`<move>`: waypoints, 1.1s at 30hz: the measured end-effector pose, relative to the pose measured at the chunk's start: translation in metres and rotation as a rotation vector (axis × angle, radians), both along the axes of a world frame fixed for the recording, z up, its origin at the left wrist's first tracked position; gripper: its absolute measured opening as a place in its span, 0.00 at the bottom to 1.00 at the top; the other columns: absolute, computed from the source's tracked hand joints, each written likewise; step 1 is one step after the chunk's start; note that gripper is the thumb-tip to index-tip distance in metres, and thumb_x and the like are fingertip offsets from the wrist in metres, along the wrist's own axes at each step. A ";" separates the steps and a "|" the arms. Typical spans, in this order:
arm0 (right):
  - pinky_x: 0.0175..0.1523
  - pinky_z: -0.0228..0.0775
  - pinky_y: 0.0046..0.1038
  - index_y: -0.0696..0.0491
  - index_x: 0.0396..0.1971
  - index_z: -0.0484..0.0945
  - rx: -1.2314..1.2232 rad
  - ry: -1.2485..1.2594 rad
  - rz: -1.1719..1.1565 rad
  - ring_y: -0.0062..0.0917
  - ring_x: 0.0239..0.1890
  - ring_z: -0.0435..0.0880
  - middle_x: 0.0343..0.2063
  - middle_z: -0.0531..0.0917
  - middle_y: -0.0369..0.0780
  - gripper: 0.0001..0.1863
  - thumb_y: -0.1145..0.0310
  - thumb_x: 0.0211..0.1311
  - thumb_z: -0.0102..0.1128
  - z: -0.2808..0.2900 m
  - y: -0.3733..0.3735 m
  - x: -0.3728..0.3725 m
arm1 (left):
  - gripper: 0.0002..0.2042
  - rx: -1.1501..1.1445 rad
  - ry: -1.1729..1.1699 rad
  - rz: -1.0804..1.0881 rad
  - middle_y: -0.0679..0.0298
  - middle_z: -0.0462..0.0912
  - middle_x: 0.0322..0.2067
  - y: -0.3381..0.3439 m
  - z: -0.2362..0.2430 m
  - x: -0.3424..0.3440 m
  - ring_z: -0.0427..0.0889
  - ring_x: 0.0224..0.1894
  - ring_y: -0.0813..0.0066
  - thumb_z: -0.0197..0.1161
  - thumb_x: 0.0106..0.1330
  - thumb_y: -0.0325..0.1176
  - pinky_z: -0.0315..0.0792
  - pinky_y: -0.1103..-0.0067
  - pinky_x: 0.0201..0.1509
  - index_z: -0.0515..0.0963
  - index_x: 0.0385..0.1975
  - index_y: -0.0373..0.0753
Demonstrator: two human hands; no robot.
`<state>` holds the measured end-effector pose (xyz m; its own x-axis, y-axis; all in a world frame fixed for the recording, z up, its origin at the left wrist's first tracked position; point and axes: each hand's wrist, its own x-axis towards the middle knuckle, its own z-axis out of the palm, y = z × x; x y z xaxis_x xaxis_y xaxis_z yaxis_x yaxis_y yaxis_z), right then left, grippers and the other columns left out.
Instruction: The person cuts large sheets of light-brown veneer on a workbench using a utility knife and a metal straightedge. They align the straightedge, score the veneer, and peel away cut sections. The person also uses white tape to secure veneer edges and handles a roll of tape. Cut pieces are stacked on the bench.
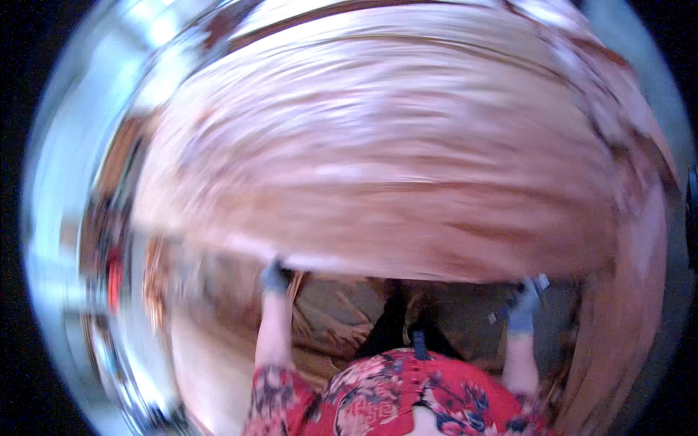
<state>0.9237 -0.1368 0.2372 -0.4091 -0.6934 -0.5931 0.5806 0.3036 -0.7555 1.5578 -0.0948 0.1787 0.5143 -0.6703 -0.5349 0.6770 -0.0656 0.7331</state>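
A broad, pinkish-tan, rippled sheet of soft-looking material (407,211) spreads in front of the person, its long axis running left to right across the body. Its near edge lies just ahead of both hands. The left hand, in a blue-grey glove (275,277), meets that edge and looks the nearer; the right hand, gloved alike (525,299), is at or just short of it, farther along. Blur hides the fingers: I can't tell whether either set is apart or clamped on the edge. Both forearms reach straight forward, well apart, from a red floral short-sleeved shirt (385,385).
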 end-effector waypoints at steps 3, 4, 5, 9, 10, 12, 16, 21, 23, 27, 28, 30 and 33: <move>0.17 0.53 0.16 0.45 0.31 0.72 0.033 0.141 -0.050 0.12 0.15 0.63 0.21 0.72 0.29 0.06 0.60 0.59 0.54 -0.036 0.006 -0.032 | 0.12 0.141 -0.225 0.137 0.54 0.78 0.37 -0.034 -0.024 -0.030 0.78 0.36 0.60 0.61 0.55 0.24 0.75 0.66 0.43 0.74 0.40 0.32; 0.15 0.52 0.16 0.45 0.29 0.71 0.083 0.181 -0.034 0.13 0.12 0.61 0.19 0.71 0.28 0.07 0.59 0.60 0.53 -0.055 0.006 -0.054 | 0.12 0.124 -0.160 0.130 0.57 0.80 0.30 -0.050 -0.025 -0.050 0.79 0.27 0.64 0.66 0.52 0.29 0.75 0.69 0.29 0.76 0.35 0.32; 0.15 0.52 0.16 0.45 0.28 0.70 0.077 0.161 -0.018 0.14 0.11 0.60 0.18 0.71 0.29 0.07 0.59 0.59 0.53 -0.062 0.005 -0.052 | 0.11 -0.002 -0.132 0.271 0.55 0.80 0.27 -0.040 -0.035 -0.044 0.80 0.23 0.63 0.66 0.53 0.29 0.75 0.67 0.24 0.75 0.33 0.31; 0.14 0.52 0.16 0.45 0.25 0.69 0.150 0.159 0.038 0.15 0.10 0.60 0.16 0.70 0.30 0.08 0.59 0.58 0.54 -0.046 -0.006 -0.048 | 0.13 0.130 -0.162 0.188 0.54 0.79 0.25 -0.014 -0.068 -0.012 0.79 0.21 0.62 0.67 0.53 0.33 0.77 0.66 0.24 0.74 0.33 0.32; 0.15 0.52 0.17 0.45 0.25 0.69 0.161 0.147 0.047 0.15 0.10 0.60 0.16 0.69 0.30 0.08 0.59 0.58 0.54 -0.051 -0.005 -0.056 | 0.14 0.107 -0.075 0.182 0.54 0.80 0.26 -0.022 -0.060 -0.021 0.80 0.21 0.62 0.67 0.53 0.35 0.77 0.66 0.25 0.75 0.32 0.32; 0.16 0.55 0.17 0.47 0.25 0.70 0.155 0.175 0.027 0.17 0.13 0.64 0.18 0.70 0.31 0.08 0.61 0.59 0.53 -0.050 -0.005 -0.062 | 0.15 0.086 0.045 0.198 0.54 0.80 0.25 -0.025 -0.032 -0.037 0.80 0.20 0.62 0.66 0.55 0.39 0.77 0.67 0.25 0.75 0.31 0.33; 0.56 0.50 0.57 0.36 0.63 0.50 0.179 0.316 0.148 0.40 0.63 0.50 0.66 0.49 0.37 0.36 0.54 0.56 0.55 0.088 0.000 0.052 | 0.20 0.522 -0.108 -0.155 0.58 0.79 0.18 0.005 0.044 -0.018 0.82 0.24 0.62 0.57 0.61 0.49 0.76 0.68 0.26 0.76 0.31 0.34; 0.47 0.61 0.42 0.50 0.51 0.62 0.020 0.673 0.246 0.33 0.47 0.64 0.48 0.65 0.39 0.23 0.64 0.54 0.55 0.078 -0.016 0.073 | 0.20 0.783 -1.298 -0.340 0.52 0.80 0.20 -0.013 0.091 0.064 0.82 0.29 0.58 0.59 0.58 0.46 0.73 0.66 0.31 0.76 0.37 0.32; 0.42 0.68 0.34 0.58 0.43 0.69 -0.070 0.926 0.444 0.30 0.37 0.72 0.38 0.74 0.41 0.17 0.70 0.53 0.56 0.067 -0.022 0.075 | 0.26 0.701 -1.525 -0.181 0.49 0.80 0.34 -0.022 0.103 0.112 0.80 0.37 0.54 0.60 0.56 0.44 0.71 0.65 0.39 0.70 0.49 0.30; 0.22 0.61 0.19 0.50 0.26 0.73 -0.194 0.504 0.599 0.19 0.24 0.70 0.23 0.71 0.35 0.06 0.65 0.59 0.53 0.101 -0.121 0.271 | 0.35 0.840 -1.797 0.042 0.46 0.62 0.57 -0.034 0.093 0.220 0.61 0.60 0.50 0.58 0.57 0.45 0.59 0.62 0.58 0.55 0.60 0.30; 0.23 0.63 0.19 0.52 0.29 0.73 -0.189 0.524 0.784 0.19 0.24 0.71 0.23 0.72 0.34 0.05 0.67 0.58 0.54 0.108 -0.137 0.335 | 0.37 0.850 -1.821 0.080 0.46 0.57 0.60 -0.034 0.083 0.241 0.56 0.63 0.49 0.58 0.57 0.46 0.56 0.61 0.61 0.53 0.62 0.30; 0.25 0.66 0.20 0.56 0.35 0.74 -0.253 0.566 1.098 0.18 0.23 0.73 0.23 0.73 0.33 0.07 0.71 0.56 0.56 0.128 -0.160 0.448 | 0.36 0.887 -1.763 0.005 0.45 0.56 0.61 -0.046 0.059 0.275 0.54 0.63 0.49 0.57 0.57 0.48 0.53 0.60 0.63 0.55 0.61 0.30; 0.21 0.65 0.19 0.60 0.46 0.68 -0.252 0.611 1.501 0.18 0.18 0.72 0.23 0.75 0.36 0.15 0.70 0.61 0.51 0.128 -0.166 0.620 | 0.35 0.932 -1.693 -0.085 0.47 0.56 0.61 -0.041 0.033 0.296 0.55 0.63 0.50 0.55 0.58 0.49 0.52 0.61 0.63 0.58 0.59 0.30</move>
<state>1.5436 -0.3025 0.3656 0.5620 -0.7106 -0.4233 -0.4888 0.1275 -0.8630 1.8536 -0.1362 0.2117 0.7875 -0.5599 0.2576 -0.6136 -0.7513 0.2427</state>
